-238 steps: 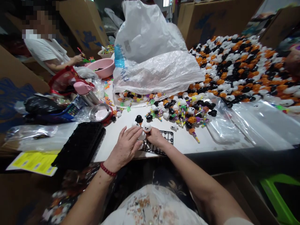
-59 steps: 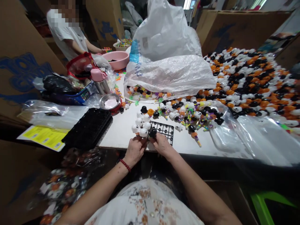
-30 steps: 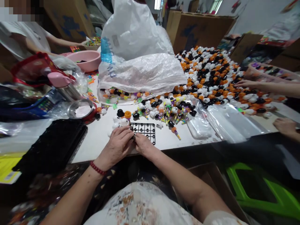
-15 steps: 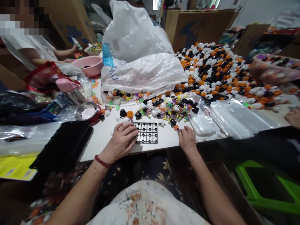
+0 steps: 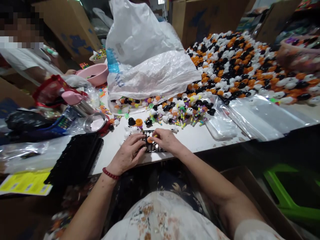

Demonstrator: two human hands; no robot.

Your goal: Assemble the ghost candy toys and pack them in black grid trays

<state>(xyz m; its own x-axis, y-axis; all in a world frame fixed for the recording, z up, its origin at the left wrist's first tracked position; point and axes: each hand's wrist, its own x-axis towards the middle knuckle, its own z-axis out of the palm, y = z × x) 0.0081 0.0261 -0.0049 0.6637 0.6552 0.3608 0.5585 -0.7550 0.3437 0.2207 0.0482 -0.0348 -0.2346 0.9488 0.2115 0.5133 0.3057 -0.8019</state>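
Observation:
A black grid tray [image 5: 150, 149] lies near the front edge of the white table. My left hand [image 5: 131, 150] rests over its left part, palm down, fingers bent a little and somewhat apart; nothing shows in them. Over the right part of the tray, my right hand [image 5: 166, 140] pinches a small orange piece [image 5: 150, 139]. The hands hide much of the tray. Just behind are a black piece [image 5: 131, 121], an orange one [image 5: 138, 122] and a pile of small coloured pieces [image 5: 183, 111].
A white plastic bag [image 5: 150, 66] stands behind the pile. At back right lies a heap of orange, black and white pieces [image 5: 230, 66]. Clear bags [image 5: 265, 116] lie right; black trays [image 5: 75, 156] and a metal bowl [image 5: 95, 123] left. A person [image 5: 32, 63] is at back left.
My right hand has moved left from the pile's front edge to the tray, carrying the orange piece. My left hand has stayed on the tray. The view has shifted slightly.

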